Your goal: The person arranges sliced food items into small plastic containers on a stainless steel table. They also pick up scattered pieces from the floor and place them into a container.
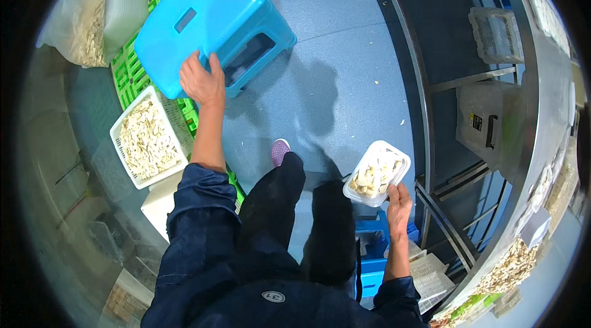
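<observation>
My left hand (203, 79) grips the near edge of a large blue plastic stool (203, 18), its fingers bent over the rim of the seat. At the right, my right hand (400, 205) holds a small clear plastic tray (360, 168) by its corner. Pale sliced pieces of food, perhaps mushroom, fill part of that tray. Left of my left forearm stands a white plastic basket (184, 127) full of pale slices.
Green plastic pallets (131, 67) run under the basket. A bag of slices (90, 27) and stacked clear containers (127, 0) lie upper left. A steel table (547, 83) with lower rails borders the right; a clear lidded bin (485, 120) is beneath. Another person's hand (438, 323) shows bottom right.
</observation>
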A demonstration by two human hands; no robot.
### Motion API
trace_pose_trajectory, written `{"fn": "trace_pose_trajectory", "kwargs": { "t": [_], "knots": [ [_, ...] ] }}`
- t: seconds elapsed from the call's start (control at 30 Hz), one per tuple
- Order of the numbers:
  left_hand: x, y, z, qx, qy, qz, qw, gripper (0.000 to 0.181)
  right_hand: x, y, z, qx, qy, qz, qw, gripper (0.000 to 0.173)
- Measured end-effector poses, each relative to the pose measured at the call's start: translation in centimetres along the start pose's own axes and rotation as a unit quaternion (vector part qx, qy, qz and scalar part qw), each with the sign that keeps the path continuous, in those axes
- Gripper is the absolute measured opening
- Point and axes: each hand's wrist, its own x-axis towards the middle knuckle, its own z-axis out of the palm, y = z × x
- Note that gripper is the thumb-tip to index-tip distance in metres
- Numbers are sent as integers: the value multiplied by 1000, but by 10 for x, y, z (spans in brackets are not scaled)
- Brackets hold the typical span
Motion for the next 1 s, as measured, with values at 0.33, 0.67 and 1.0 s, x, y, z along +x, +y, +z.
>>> {"fn": "trace_pose_trajectory", "kwargs": {
  "t": [0.33,0.67,1.0],
  "knots": [
    [164,-38,61,37,-448,-14,893,102,60,-49,49,-9,-54,-21,998,21],
    [61,55,67,-194,-408,-356,818,92,125,-54,-19,-34,-127,1,991,17],
    [-60,227,88,-281,-222,-430,829,44,205,-81,-60,-68,-190,-93,975,21]
  ]
}}
